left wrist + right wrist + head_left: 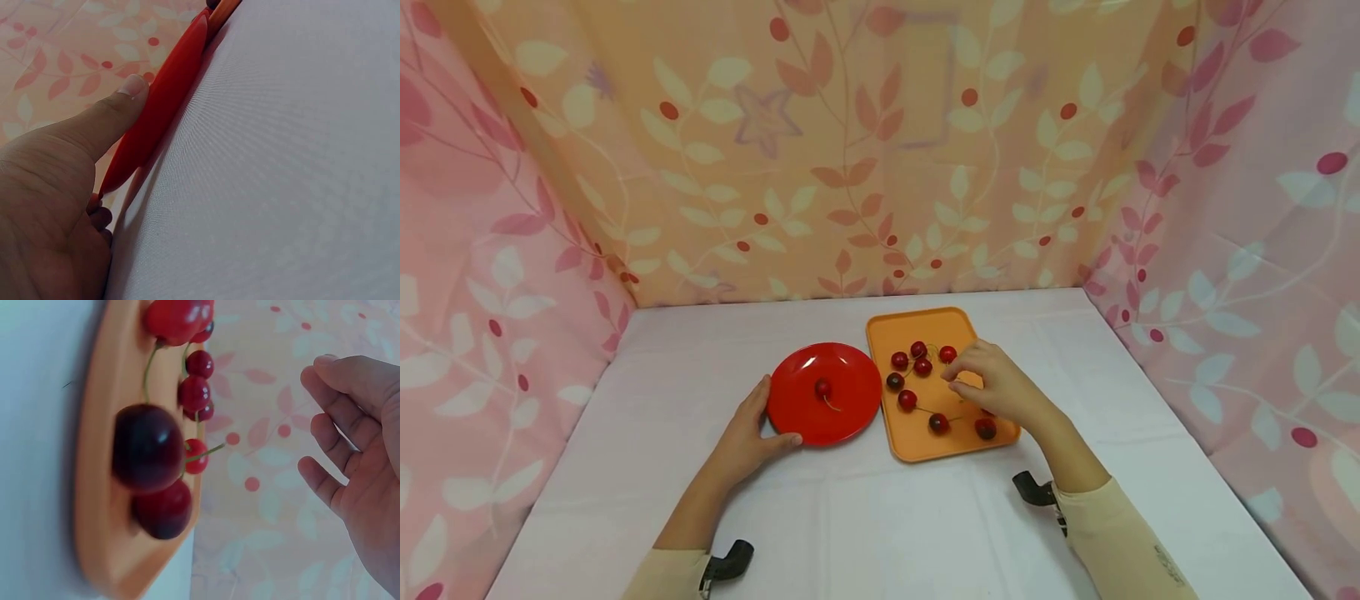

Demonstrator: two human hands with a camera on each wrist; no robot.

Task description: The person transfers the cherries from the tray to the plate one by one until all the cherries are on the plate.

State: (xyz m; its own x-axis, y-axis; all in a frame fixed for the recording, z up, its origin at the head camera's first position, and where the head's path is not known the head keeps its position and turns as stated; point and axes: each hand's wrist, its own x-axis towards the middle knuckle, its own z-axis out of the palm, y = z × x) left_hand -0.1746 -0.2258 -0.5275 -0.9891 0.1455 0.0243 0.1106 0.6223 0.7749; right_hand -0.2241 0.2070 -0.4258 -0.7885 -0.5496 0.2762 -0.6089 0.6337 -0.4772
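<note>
Fingers bent, a bit apart and holding nothing, the right hand (996, 381) is over the flat, oblong, orange tray (921, 325). Round, dark-red cherries (907, 400) lie around its fingertips, from 5 clockwise to 12 o'clock. The left hand (745, 442), fingers spread, touches the shiny, round, red plate (857, 383) at 7 to 9 o'clock; one stemmed red cherry (823, 388) sits inside. A bump could make cherries roll; crossed stems could drag others. Marks on the right beige cloth sleeve (1120, 533) are too small to read.
</note>
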